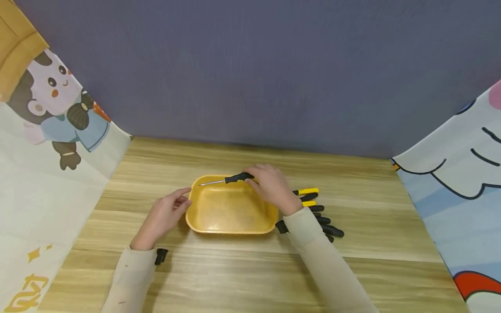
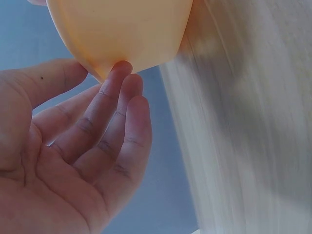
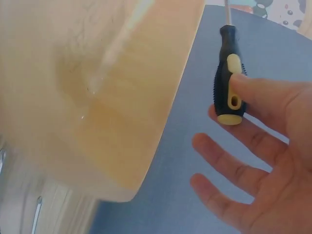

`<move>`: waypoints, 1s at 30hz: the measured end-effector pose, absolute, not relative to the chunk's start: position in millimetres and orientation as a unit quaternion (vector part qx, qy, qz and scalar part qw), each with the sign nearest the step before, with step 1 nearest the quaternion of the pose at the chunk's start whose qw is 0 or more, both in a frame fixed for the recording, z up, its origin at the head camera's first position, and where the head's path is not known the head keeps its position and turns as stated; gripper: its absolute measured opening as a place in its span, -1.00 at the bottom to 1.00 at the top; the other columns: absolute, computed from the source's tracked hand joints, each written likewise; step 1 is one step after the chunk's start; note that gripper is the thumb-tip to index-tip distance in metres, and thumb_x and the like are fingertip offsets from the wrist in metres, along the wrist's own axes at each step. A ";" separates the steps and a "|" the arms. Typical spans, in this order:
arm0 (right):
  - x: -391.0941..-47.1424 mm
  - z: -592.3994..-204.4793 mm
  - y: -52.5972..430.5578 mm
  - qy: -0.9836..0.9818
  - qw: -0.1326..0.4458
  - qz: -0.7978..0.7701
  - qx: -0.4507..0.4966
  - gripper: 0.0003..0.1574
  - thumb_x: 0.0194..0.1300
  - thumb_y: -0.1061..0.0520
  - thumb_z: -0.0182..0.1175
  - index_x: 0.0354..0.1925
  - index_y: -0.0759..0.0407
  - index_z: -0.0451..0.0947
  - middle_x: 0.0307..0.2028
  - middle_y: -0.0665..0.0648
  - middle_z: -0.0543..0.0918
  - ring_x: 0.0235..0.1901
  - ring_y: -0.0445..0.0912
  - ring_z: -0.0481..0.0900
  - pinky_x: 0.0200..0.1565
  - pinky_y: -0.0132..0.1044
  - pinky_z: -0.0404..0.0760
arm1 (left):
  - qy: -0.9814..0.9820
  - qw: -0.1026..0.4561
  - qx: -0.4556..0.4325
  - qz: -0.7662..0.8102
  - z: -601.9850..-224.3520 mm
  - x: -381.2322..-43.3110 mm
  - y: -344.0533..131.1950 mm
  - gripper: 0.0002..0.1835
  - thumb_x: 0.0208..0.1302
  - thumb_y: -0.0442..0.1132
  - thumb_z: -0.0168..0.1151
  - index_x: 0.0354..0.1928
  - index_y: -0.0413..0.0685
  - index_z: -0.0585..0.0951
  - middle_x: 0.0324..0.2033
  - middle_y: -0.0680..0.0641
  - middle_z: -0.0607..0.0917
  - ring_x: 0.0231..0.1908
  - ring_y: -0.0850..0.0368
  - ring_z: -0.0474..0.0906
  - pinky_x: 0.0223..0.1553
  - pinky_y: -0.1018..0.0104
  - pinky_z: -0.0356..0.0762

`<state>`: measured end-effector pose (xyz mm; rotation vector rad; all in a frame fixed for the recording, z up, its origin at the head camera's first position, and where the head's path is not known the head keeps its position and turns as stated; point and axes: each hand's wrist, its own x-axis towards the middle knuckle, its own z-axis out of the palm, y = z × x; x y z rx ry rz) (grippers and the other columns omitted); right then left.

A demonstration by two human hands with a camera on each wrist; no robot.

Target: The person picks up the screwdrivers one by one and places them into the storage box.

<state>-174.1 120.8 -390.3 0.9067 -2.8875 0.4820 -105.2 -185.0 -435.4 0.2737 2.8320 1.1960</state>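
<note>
A screwdriver (image 1: 237,178) with a black and yellow handle is pinched between the thumb and fingers of my right hand (image 1: 270,184). Its thin metal shaft points left, above the far side of a yellow plastic tub (image 1: 231,232). Nothing lies inside the tub. My left hand (image 1: 166,214) pinches the tub's left rim. In the left wrist view the thumb is at the edge of the tub (image 2: 122,29) and the fingertips meet its outer wall. The right wrist view shows the screwdriver handle (image 3: 229,73) held near its butt end, the lower fingers spread.
Several hand tools with black or yellow handles (image 1: 332,230) lie bunched to the right of the tub, partly hidden by my right forearm. The wooden table (image 1: 235,278) meets a dark grey panel (image 1: 250,78) behind, with cartoon-printed sheets (image 1: 39,182) at both sides.
</note>
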 end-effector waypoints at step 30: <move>-162.7 -396.8 92.5 -0.958 -0.127 0.002 0.258 -0.80 0.30 0.09 0.36 -0.44 -0.01 0.55 -0.42 -0.01 0.62 -0.37 -0.07 0.59 -0.37 -0.09 0.59 | 0.901 0.089 0.090 0.415 -427.2 -101.6 -176.9 -0.52 0.42 -0.38 0.20 0.34 -0.33 0.44 -0.20 -0.27 0.71 -0.43 0.07 0.70 -0.42 0.23 0.67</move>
